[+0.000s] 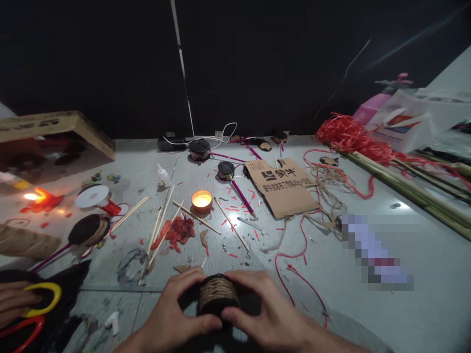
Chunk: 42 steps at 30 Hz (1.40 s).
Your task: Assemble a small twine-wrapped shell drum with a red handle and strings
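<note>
Both hands grip a small drum-like piece near the front edge, with black ends and twine wound round its side. My left hand wraps its left side, the thumb at the lower end. From the right, my right hand presses on it with fingers at the top and thumb below. Just beyond my hands lie brown cardboard scraps and wooden sticks. A lit candle stands farther back. Part of the piece's underside is hidden by my thumbs.
Another person's hand is by yellow-handled scissors at left. Around the table are a white spool, flattened cardboard, rattle-like drums, red cord, bamboo poles, a glue bottle and a cardboard box.
</note>
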Motion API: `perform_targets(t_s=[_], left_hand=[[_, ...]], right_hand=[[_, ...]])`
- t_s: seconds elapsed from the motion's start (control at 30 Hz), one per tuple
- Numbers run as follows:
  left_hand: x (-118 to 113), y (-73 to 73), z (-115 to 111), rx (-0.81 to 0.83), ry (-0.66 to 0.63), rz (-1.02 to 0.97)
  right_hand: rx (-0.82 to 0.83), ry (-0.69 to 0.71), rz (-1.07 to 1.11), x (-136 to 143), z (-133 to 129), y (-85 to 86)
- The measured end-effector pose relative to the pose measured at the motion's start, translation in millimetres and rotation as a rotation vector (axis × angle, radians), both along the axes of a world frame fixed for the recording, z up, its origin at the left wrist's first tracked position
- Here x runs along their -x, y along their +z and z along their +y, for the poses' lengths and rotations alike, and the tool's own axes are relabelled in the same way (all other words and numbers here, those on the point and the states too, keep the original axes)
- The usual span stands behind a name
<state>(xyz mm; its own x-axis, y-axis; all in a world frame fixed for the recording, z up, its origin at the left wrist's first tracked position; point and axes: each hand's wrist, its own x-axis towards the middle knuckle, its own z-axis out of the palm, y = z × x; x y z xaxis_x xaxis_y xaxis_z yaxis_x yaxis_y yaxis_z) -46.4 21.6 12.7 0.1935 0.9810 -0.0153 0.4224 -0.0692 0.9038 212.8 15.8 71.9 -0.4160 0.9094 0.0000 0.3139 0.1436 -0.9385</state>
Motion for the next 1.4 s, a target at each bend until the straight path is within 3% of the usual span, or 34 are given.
perform_targets(t_s=[0.13,0.27,0.4,0.53,0.73,1.0,1.2,1.4], left_hand=[[-4.1,0.8,-1.0,-0.065,-0.036,-0.031],[-10.5,24.7,5.7,-0.037,-0.151,-0.006],[-13.8,41.0,9.3,-0.044,-0.199,-0.020],[-15.2,41.2,8.2,-0.030,-0.192,-0.035],[-17.9,41.6,10.2,-0.043,-0.222,-0.053],[-18.6,45.5,8.4,-0.080,-0.274,-0.073],[-19.8,45.4,9.2,-0.180,-0.246,-0.050],[-18.6,46.2,7.1,-0.348,-0.290,-0.048]], right_hand=[[0.000,-0.057,0.001,-0.3,-3.7,-5.5],[0.078,-0.057,-0.030,1.0,-4.1,-3.8],[0.071,0.050,0.059,0.1,0.5,2.9],[-0.004,0.072,0.047,-1.8,2.2,2.6],[0.009,0.010,-0.010,-0.6,0.1,4.1],[-0.037,0.079,0.030,-3.2,-1.8,0.0],[-0.094,0.042,-0.014,-4.9,-1.7,-1.4],[-0.286,0.035,0.079,-5.7,-6.0,-6.3]])
